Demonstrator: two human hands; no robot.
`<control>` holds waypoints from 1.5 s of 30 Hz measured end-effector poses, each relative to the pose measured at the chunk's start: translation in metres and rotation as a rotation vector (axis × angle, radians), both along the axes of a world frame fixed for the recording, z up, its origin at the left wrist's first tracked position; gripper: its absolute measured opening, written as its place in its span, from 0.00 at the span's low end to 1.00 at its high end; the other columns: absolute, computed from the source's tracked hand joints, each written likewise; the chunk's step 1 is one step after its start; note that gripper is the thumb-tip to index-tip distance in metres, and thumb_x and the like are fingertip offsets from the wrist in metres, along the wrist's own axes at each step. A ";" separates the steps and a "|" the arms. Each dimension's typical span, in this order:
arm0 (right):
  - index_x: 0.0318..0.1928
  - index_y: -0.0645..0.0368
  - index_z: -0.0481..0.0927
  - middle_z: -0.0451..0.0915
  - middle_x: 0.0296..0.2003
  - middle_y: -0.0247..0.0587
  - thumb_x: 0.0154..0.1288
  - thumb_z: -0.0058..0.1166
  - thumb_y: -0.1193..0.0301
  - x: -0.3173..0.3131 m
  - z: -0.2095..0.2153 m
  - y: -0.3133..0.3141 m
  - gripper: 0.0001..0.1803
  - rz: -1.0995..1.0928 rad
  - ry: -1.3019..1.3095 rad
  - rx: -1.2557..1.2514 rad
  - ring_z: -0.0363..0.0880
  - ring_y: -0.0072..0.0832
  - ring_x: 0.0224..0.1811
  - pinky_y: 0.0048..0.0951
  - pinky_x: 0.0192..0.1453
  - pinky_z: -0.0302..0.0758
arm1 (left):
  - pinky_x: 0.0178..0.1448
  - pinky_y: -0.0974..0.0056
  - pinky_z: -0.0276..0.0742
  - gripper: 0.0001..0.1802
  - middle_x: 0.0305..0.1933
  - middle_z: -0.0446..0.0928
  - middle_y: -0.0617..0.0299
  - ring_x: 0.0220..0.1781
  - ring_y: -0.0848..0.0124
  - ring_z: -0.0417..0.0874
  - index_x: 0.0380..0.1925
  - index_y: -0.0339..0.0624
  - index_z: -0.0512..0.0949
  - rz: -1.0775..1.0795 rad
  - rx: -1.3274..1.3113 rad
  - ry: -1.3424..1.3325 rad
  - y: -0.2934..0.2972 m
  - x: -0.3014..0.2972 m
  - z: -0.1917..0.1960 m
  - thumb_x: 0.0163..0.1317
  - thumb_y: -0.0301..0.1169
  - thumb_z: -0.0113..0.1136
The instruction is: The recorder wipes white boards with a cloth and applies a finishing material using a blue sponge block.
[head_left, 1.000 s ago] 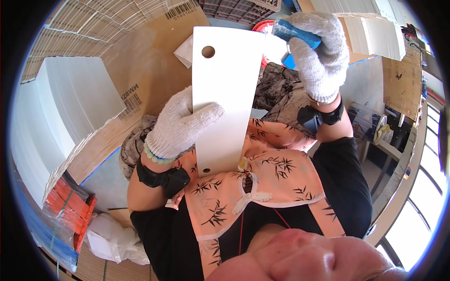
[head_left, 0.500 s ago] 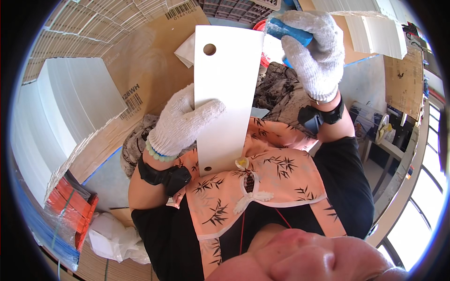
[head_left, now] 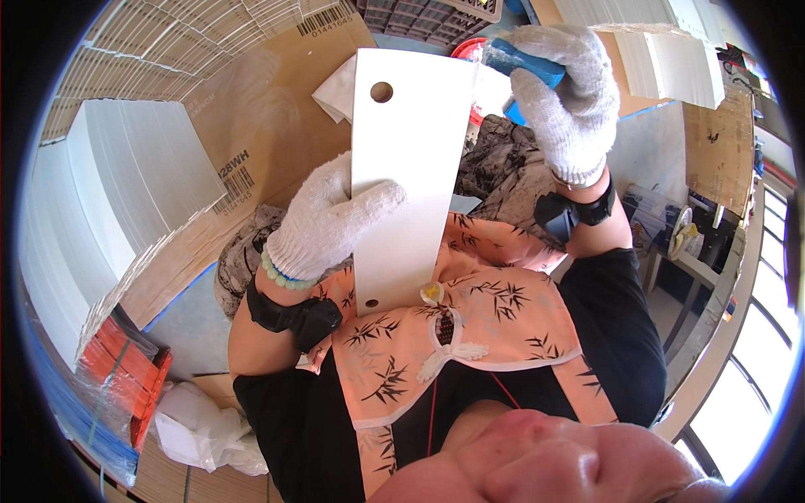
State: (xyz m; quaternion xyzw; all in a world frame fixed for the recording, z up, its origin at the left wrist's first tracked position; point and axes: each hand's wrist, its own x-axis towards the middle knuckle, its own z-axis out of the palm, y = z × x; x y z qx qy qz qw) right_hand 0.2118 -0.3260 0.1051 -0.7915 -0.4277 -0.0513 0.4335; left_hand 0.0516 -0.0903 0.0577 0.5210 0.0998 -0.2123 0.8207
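Note:
A long white panel (head_left: 411,168) with a round hole near each end stands in front of my body, its lower end against my peach apron (head_left: 503,318). My left hand (head_left: 323,222), in a white knit glove, grips the panel's left edge with the thumb across its face. Up beside the panel's far right corner, my gloved right hand (head_left: 574,109) is closed round a blue object (head_left: 527,63). Its pale, translucent end points toward the panel; the exact kind is unclear. A small gap shows between that object and the panel.
Stacked white panels (head_left: 147,159) lie left by a large cardboard sheet (head_left: 251,101). More white panels (head_left: 671,63) stand at far right. Beyond the panel are a brown plastic crate (head_left: 419,18) and a red-rimmed container (head_left: 468,50). Lower left lies a white plastic bag (head_left: 205,427).
My right hand and the blue object have shifted slightly right and toward me. The panel's far end has moved a little to the right; my left grip stays the same.

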 end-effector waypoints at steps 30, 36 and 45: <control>0.50 0.62 0.83 0.81 0.45 0.45 0.57 0.62 0.83 -0.009 0.021 0.062 0.18 -0.004 -0.065 -0.126 0.81 0.37 0.47 0.33 0.52 0.77 | 0.51 0.66 0.79 0.20 0.48 0.82 0.60 0.46 0.76 0.81 0.56 0.33 0.76 -0.181 0.159 -0.048 -0.005 0.014 -0.011 0.68 0.33 0.60; 0.51 0.62 0.82 0.81 0.44 0.46 0.58 0.63 0.80 -0.002 0.004 0.055 0.18 -0.049 -0.152 -0.137 0.82 0.39 0.47 0.34 0.51 0.77 | 0.51 0.67 0.79 0.20 0.48 0.82 0.60 0.46 0.76 0.81 0.56 0.33 0.76 -0.165 0.094 -0.064 -0.004 0.013 -0.013 0.69 0.33 0.60; 0.52 0.62 0.83 0.81 0.50 0.41 0.60 0.64 0.82 -0.004 -0.003 0.057 0.18 -0.069 -0.083 -0.111 0.80 0.27 0.49 0.26 0.54 0.76 | 0.48 0.66 0.79 0.19 0.45 0.83 0.60 0.43 0.76 0.81 0.53 0.32 0.78 -0.180 0.128 -0.102 -0.002 0.014 -0.010 0.69 0.34 0.59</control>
